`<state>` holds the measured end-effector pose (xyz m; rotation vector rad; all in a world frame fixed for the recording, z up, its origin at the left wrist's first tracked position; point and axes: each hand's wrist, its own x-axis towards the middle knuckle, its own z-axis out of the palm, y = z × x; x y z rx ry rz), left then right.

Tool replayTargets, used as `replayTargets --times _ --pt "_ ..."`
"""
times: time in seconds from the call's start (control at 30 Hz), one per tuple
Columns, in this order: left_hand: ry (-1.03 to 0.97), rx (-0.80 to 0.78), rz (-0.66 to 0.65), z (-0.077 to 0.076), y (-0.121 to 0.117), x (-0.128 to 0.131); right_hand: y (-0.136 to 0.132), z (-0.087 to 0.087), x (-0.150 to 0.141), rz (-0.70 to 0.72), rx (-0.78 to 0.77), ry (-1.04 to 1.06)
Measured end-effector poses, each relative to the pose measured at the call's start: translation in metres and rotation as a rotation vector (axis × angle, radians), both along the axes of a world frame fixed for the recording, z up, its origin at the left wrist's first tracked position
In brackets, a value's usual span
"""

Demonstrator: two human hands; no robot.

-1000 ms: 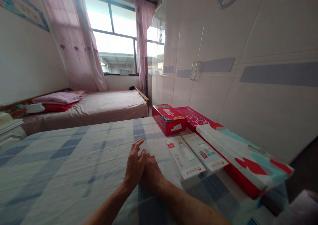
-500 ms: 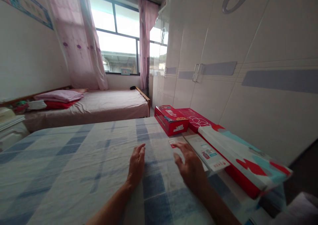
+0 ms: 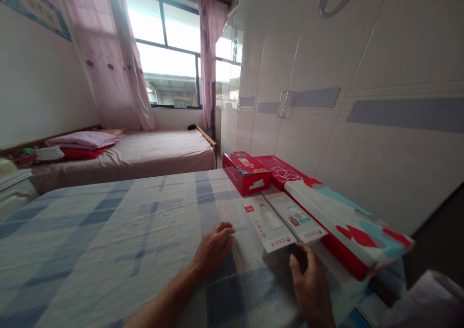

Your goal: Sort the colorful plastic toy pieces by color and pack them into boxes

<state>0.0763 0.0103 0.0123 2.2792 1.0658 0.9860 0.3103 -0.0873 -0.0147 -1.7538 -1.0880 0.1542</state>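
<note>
My left hand (image 3: 213, 249) rests palm down on the blue and white checked bed sheet (image 3: 108, 241), fingers loosely spread, holding nothing. My right hand (image 3: 311, 285) hovers at the near end of two flat white product boxes (image 3: 268, 223), fingers apart and empty, fingertips close to the box ends. The second white box (image 3: 296, 217) lies just right of the first. A red box (image 3: 247, 172) stands behind them on the bed.
A long red and white patterned flat box (image 3: 344, 229) lies along the bed's right edge, beside a white wardrobe (image 3: 326, 91). A second bed (image 3: 145, 154) with pink bedding and folded pillows (image 3: 79, 142) stands under the window.
My hands were together at mid-bed, then parted. The right hand has slid back toward me to the near end of the white boxes; the left hand moved slightly right.
</note>
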Motion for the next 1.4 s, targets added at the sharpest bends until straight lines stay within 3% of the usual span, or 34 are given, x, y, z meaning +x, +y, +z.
replayTargets --times 0.3,0.47,0.67,0.77,0.9,1.07,1.17,1.3,1.4 --pt "-0.101 -0.093 -0.033 0.005 0.001 0.004 0.000 -0.006 0.002 0.120 -0.123 -0.044" --pt "-0.204 -0.241 -0.097 0.002 -0.003 0.009 0.002 0.009 0.004 0.250 -0.116 0.102" --pt "-0.223 -0.451 -0.152 0.010 -0.011 0.013 0.014 0.031 -0.010 0.270 -0.138 0.344" --pt "-0.257 -0.509 -0.194 0.016 -0.014 0.014 0.025 0.033 -0.020 0.322 -0.152 0.361" --pt "-0.370 -0.549 -0.215 0.024 -0.016 0.018 0.035 0.029 -0.032 0.278 -0.073 0.314" --pt "-0.650 -0.746 -0.106 0.025 -0.019 0.025 0.039 0.037 -0.043 0.249 0.045 0.281" --pt "-0.805 -0.842 0.003 0.027 -0.016 0.020 0.042 0.049 -0.054 0.323 0.038 0.351" --pt "-0.987 -0.844 0.180 0.032 -0.012 -0.005 0.046 0.067 -0.082 0.474 -0.026 0.576" --pt "-1.149 -0.898 0.106 0.033 -0.016 -0.030 0.047 0.083 -0.111 0.528 -0.081 0.579"
